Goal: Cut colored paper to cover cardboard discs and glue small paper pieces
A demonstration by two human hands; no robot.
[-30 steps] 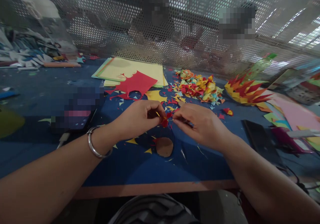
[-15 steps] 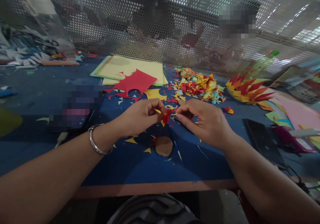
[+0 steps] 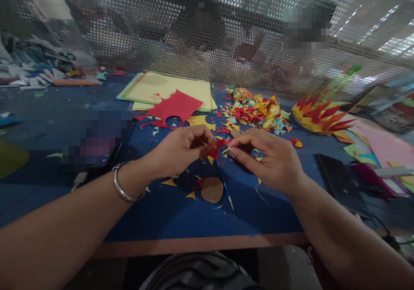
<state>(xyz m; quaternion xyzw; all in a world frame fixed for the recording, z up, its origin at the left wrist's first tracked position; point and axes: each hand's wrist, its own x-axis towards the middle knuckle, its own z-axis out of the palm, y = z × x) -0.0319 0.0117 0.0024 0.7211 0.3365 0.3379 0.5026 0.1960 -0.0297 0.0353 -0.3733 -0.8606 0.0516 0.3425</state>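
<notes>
Between the fingertips of my left hand (image 3: 190, 147) is a small red paper piece (image 3: 216, 150), pinched by thumb and forefinger. My right hand (image 3: 265, 156) is closed in a pinch on a thin pale yellow strip (image 3: 225, 152) with a curled end, right beside the red piece. Whether the strip is joined to the red piece I cannot tell. Below the hands a round brown disc (image 3: 212, 190) lies flat on the blue tabletop, a bit of red showing at its left edge. A thin blue stick like a fine brush or pen (image 3: 229, 195) lies close to the disc's right side.
Behind my hands are cut red paper (image 3: 181, 104), a stack of pale sheets (image 3: 168, 86) and a heap of folded colourful scraps (image 3: 258, 108). A pointed red-yellow paper form (image 3: 323, 117) stands right. Phones (image 3: 97, 143) (image 3: 339, 182) lie at both sides. Perforated metal (image 3: 145, 31) rises behind.
The red piece has turned in my left fingers. The pale strip has come into clearer view, its end now curled, and my right hand has shifted slightly.
</notes>
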